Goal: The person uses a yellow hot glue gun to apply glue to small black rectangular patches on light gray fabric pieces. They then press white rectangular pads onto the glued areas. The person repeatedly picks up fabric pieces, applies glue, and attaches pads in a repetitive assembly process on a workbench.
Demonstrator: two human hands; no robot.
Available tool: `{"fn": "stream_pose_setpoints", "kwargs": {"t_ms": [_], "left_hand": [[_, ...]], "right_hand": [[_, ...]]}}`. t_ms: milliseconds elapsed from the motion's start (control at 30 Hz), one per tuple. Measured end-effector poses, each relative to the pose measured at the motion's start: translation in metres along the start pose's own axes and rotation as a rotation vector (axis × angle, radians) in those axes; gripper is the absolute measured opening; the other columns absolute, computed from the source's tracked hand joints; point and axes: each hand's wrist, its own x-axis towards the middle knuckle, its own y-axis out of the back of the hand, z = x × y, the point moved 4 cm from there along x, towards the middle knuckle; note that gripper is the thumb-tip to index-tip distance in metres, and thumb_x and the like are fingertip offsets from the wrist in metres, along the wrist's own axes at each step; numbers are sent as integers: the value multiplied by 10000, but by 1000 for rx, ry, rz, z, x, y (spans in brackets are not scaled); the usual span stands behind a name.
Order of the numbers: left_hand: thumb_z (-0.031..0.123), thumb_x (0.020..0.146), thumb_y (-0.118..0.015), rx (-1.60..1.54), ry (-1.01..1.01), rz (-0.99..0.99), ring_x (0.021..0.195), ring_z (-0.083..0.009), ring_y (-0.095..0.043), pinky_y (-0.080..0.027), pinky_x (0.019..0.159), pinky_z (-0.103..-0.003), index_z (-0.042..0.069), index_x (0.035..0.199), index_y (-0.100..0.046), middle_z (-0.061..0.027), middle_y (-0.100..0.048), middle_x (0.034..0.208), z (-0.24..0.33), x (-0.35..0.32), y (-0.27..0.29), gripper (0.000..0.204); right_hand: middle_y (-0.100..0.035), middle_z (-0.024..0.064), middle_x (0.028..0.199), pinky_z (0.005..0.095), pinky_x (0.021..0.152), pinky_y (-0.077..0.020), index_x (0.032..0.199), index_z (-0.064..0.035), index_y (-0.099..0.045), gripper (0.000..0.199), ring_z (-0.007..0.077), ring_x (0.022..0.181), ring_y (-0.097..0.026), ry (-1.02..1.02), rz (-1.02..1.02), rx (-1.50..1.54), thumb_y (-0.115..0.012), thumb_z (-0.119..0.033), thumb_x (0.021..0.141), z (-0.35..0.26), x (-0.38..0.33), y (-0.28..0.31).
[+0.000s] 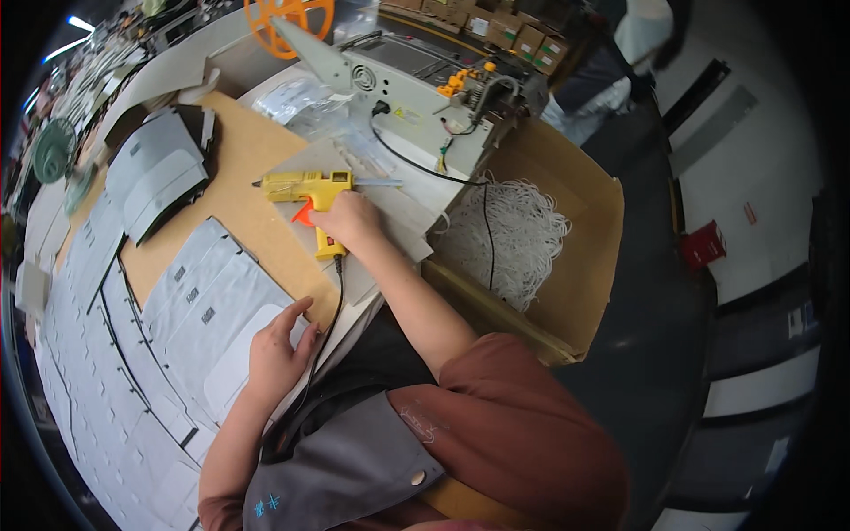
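I had my right hand (343,221) wrapped around the yellow glue gun (305,188) at twelve o'clock on the tabletop (252,150), left hand (276,350) fingers flat on the grey card (221,310), which I judged needed firm pressing.

Yellow glue gun (310,190) (orange trigger) lies on its side, nozzle toward nine o'clock; grey flat card (232,341) lies at seven o'clock.
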Motion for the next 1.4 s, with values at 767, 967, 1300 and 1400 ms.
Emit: {"fn": "stream_pose_setpoints", "kwargs": {"t_ms": [767, 967, 1300, 1400], "left_hand": [[116, 965, -628, -773, 445, -261, 681, -49, -588, -453, 620, -216, -41, 963, -714, -20, -664, 712, -44, -139, 83, 179], [161, 924, -674, -541, 342, -188, 688, -173, -642, -504, 646, -294, 3, 973, -724, -72, -687, 778, -52, -163, 111, 172], [219, 877, -696, 347, -22, 179, 622, -130, -638, -503, 504, -246, 158, 1177, -664, -3, -656, 1247, -98, -121, 87, 307], [237, 877, -692, 492, -55, 166, 538, -111, -564, -475, 474, -241, 154, 1200, -655, -6, -624, 1316, -112, -104, 88, 335]], "right_hand": [[-571, 147, 1203, 295, 697, -511, 1281, -41, -447, 502, 150, 768, -525, 685, -772, 1841, -669, -277, 897, -120, -11, 122], [-395, 219, 1443, 293, 754, -446, 1453, 26, -325, 600, 152, 811, -479, 890, -909, 1612, -519, -235, 948, -111, -53, 124], [-585, 203, 1192, 476, 1006, -442, 1381, 27, -395, 628, 350, 1181, -563, 553, -821, 885, -611, -175, 827, -103, -105, 8], [-606, 209, 1170, 442, 999, -449, 1384, 8, -405, 591, 327, 1149, -588, 386, -948, 765, -613, -108, 843, -102, -116, -16]]}}
